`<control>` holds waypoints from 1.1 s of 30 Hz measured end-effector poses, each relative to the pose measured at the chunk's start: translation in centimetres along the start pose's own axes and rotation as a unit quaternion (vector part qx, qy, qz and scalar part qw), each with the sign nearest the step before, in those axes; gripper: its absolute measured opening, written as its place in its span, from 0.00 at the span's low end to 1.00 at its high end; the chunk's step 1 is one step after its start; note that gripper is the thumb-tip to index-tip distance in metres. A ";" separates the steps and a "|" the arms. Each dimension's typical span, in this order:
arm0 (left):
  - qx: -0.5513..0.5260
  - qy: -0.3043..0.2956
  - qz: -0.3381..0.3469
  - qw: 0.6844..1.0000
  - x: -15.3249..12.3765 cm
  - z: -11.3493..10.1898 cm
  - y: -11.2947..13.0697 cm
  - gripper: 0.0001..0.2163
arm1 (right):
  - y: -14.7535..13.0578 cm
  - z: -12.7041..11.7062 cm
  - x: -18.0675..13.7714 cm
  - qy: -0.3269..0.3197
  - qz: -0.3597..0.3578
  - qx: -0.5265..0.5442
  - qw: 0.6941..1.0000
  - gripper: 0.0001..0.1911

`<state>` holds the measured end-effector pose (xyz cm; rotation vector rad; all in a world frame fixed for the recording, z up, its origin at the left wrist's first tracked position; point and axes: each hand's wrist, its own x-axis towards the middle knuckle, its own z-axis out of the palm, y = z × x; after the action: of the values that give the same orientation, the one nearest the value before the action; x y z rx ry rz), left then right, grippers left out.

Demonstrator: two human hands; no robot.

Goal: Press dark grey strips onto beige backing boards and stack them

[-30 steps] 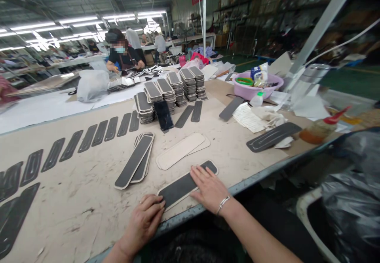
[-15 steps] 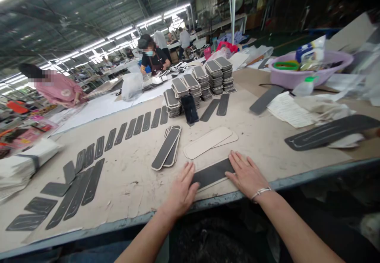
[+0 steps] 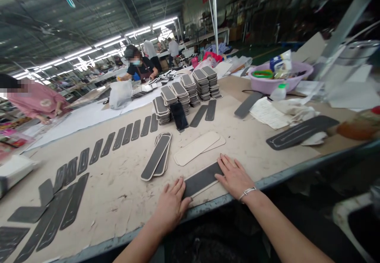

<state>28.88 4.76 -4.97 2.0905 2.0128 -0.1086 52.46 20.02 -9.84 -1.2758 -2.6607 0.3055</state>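
Note:
Near the table's front edge lies a long dark grey strip (image 3: 202, 179) on a pale backing, whose border shows along its lower side. My left hand (image 3: 170, 204) rests on its left end, fingers stretched out. On its right end my right hand (image 3: 234, 176), with a bracelet at the wrist, lies flat, fingers spread. Just behind are two overlapping cream rounded panels (image 3: 197, 148). To the left sits a small fanned pile of grey panels with pale borders (image 3: 156, 156).
Stacks of bordered panels (image 3: 178, 90) stand at the back, a dark phone (image 3: 179, 116) leaning there. Loose grey strips (image 3: 111, 142) form a row at left. A purple basin (image 3: 280, 79) and a large dark piece (image 3: 301, 132) lie right. Two co-workers (image 3: 141, 67) are beyond.
The camera view has turned slightly right, so the scene sits further left. Both hands stay on the ends of the dark strip, with little visible change.

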 end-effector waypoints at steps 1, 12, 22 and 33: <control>-0.016 0.002 -0.024 1.000 0.7 -0.5 0.3 0.24 | 0.1 0.0 -0.1 0.013 0.001 0.007 1.000 0.31; -0.211 -0.003 -0.125 0.969 4.8 -3.9 0.1 0.12 | 1.9 1.9 -0.1 0.224 0.039 0.121 0.966 0.28; -0.343 0.214 -0.256 0.878 3.8 -7.0 -9.4 0.18 | 1.9 2.9 -0.1 0.192 0.002 0.052 0.980 0.27; 0.062 0.218 -0.125 0.966 5.4 -5.6 -8.5 0.22 | 0.8 1.4 -0.3 0.150 0.028 0.041 0.988 0.27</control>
<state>20.13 11.49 -1.73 2.0591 2.5846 0.2068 52.92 20.16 -11.40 -1.2619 -2.3412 0.2093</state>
